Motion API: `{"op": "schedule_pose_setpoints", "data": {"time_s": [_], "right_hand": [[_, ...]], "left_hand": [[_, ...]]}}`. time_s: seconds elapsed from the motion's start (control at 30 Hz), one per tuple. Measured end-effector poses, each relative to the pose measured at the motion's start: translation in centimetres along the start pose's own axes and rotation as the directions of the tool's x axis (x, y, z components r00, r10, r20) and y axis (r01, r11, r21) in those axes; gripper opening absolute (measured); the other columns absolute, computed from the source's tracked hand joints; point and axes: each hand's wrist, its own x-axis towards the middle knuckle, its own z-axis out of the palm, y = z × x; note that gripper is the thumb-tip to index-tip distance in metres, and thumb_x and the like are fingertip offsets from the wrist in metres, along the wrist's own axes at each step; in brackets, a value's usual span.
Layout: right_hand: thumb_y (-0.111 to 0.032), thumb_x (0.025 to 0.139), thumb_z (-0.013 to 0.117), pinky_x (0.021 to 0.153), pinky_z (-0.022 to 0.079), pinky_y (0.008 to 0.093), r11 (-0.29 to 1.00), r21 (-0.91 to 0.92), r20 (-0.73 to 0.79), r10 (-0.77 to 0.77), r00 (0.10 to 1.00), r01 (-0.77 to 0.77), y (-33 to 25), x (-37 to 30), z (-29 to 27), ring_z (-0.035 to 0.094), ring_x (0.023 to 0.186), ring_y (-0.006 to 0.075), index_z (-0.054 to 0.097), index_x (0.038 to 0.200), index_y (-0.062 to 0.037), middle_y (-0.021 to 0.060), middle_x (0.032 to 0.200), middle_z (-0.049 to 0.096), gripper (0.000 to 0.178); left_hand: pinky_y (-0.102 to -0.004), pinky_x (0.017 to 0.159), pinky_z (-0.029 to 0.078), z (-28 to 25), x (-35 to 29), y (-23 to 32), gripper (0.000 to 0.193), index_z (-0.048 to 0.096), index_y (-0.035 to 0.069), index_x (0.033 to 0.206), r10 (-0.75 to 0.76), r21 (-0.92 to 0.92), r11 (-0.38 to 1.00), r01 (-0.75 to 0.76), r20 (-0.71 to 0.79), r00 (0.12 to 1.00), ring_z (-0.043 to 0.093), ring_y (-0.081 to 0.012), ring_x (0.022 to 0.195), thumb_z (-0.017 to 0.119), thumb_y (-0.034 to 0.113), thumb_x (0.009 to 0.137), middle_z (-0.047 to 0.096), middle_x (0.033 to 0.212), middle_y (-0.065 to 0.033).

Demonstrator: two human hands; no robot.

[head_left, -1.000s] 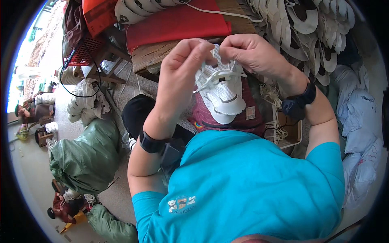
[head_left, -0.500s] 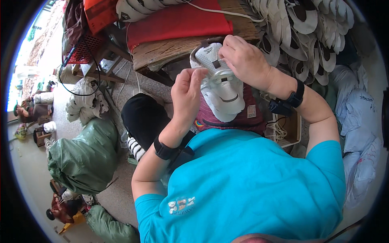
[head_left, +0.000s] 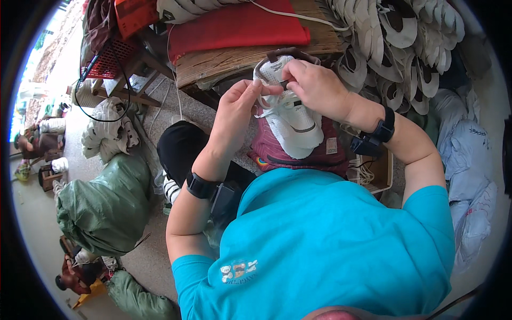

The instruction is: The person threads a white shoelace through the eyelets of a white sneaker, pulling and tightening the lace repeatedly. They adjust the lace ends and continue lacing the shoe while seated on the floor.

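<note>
A white mesh shoe upper (head_left: 296, 132) with a brown collar lies over the maroon cloth on my lap, its toe toward me. My left hand (head_left: 237, 105) is at the upper's left edge, thumb and forefinger pinched on a white shoelace (head_left: 265, 102). Close beside it, my right hand (head_left: 320, 89) is over the upper's throat with its fingertips pressed together. What those fingertips grip is hidden. The two hands' fingertips nearly meet above the lacing area.
Ahead stands a wooden table (head_left: 256, 50) with a red cloth (head_left: 240, 31). Many shoe uppers (head_left: 400, 32) hang at the upper right. A box with cords (head_left: 381, 173) is by my right side. Green sacks (head_left: 106, 202) and two other people are at the left.
My left hand has shifted left and slightly up, its forefinger now stretched toward the right hand. My right hand has moved a little left and down. The brown collar shows more.
</note>
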Motion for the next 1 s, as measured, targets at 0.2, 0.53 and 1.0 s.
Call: {"op": "schedule_pose_setpoints", "data": {"time_s": [0.2, 0.53, 1.0], "right_hand": [[-0.008, 0.084, 0.066, 0.073, 0.054, 0.0427, 0.97, -0.139, 0.053, -0.195, 0.979, 0.2, -0.9, 0.9, 0.2, 0.065, 0.088, 0.0338, 0.054, 0.11, -0.0058, 0.0138, 0.096, 0.062, 0.029], [-0.005, 0.087, 0.063, 0.062, 0.049, 0.0299, 0.798, 0.584, 0.143, 0.079, 0.987, -0.148, -2.0, 2.9, -1.9, 0.061, 0.07, 0.0229, 0.057, 0.113, -0.0019, 0.0091, 0.092, 0.06, 0.027], [0.005, 0.087, 0.061, 0.069, 0.05, 0.025, 0.762, 0.617, -0.038, -0.22, 0.975, 0.196, -3.4, 5.4, -3.9, 0.061, 0.076, 0.0119, 0.062, 0.086, -0.0016, 0.0047, 0.089, 0.064, 0.007]], "left_hand": [[-0.0182, 0.064, 0.036, -0.9, -0.1, -0.5, 0.026, 0.064, 0.005, 0.099, 0.047, -0.09, 0.994, -0.059, -0.124, 0.991, 0.048, -0.0029, 0.071, 0.053, 0.028, 0.104, 0.057, 0.073, 0.0028], [-0.0219, 0.078, 0.05, -1.7, -0.8, -1.0, 0.026, 0.062, -0.002, 0.12, 0.074, -0.191, 0.977, -0.092, -0.099, 0.992, 0.059, -0.0078, 0.081, 0.055, 0.017, 0.103, 0.066, 0.099, -0.0052], [-0.0224, 0.07, 0.046, -0.6, -0.7, -1.2, 0.01, 0.069, 0.001, 0.099, 0.166, 0.186, 0.972, -0.143, -0.115, 0.979, 0.058, -0.0083, 0.074, 0.068, 0.009, 0.092, 0.065, 0.085, -0.0019]]}}
